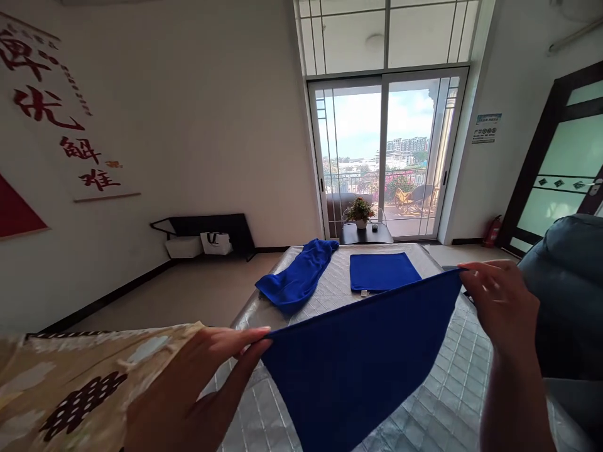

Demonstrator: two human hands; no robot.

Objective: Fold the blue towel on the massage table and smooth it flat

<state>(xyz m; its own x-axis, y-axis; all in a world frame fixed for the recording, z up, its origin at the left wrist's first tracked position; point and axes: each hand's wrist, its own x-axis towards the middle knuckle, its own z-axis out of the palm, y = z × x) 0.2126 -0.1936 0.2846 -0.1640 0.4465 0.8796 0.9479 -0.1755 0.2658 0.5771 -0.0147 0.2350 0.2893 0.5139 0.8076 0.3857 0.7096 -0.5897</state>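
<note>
A person's two bare hands stretch a thin, deep-blue microfibre towel by its top edge, low over a quilted silver-grey mat. The left hand, in a beige patterned sleeve, pinches one corner between thumb and fingers at 9 o'clock. The right hand clenches the other corner at 3 o'clock, and the towel sags between them.

At 12 o'clock on the mat lies a neatly folded square blue towel; at 11 o'clock, a loosely bunched blue towel. Beyond the mat, a small dark table bears a potted green plant before a glass sliding door that opens onto a balcony. A red fire extinguisher stands by the wall at 1 o'clock, and a dark grey padded shape looms at 3 o'clock. A white paper bag sits under a black rack at 10 o'clock.
</note>
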